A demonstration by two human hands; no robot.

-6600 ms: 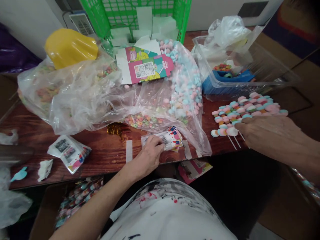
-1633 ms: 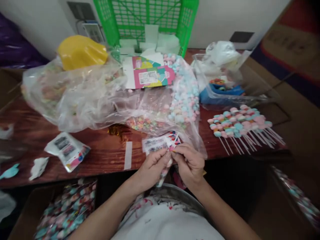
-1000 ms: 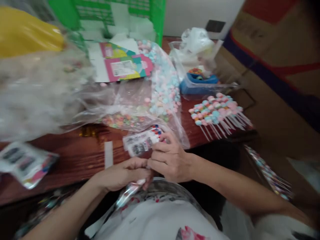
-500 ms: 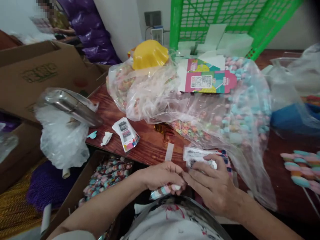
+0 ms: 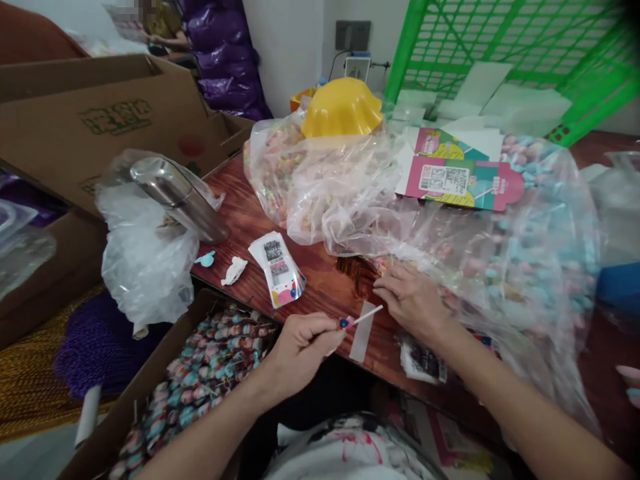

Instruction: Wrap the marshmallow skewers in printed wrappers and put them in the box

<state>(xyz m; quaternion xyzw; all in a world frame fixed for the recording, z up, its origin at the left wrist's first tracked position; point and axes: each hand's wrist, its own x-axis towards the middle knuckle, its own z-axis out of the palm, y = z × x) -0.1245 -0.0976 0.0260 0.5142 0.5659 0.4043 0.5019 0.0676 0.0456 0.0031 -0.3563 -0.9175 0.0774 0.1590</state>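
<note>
My left hand (image 5: 303,347) is closed around a wrapped marshmallow stick (image 5: 370,314). Its white end points right, and a blue and pink bit of wrapper shows at my fingertips; the rest is hidden in the fist. Over the table's edge of plastic bags, my right hand (image 5: 415,297) has its fingers stretched leftward, close to a small heap of gold twist ties (image 5: 353,270). I see nothing held in it. Below the stick lies a pale strip (image 5: 362,333) on the wood. Printed wrappers (image 5: 423,360) lie partly under my right forearm.
A stack of printed labels (image 5: 279,270) and a steel flask (image 5: 185,207) stand at left. Behind are clear bags of sweets (image 5: 345,200), a yellow bowl (image 5: 343,110) and a green crate (image 5: 400,60). A carton of wrapped marshmallow sticks (image 5: 200,373) sits below the table edge.
My hands were together over my lap and have parted. The left has moved left with the marshmallow stick, its stick end now showing. The right has left the wrappers and moved up toward the twist ties.
</note>
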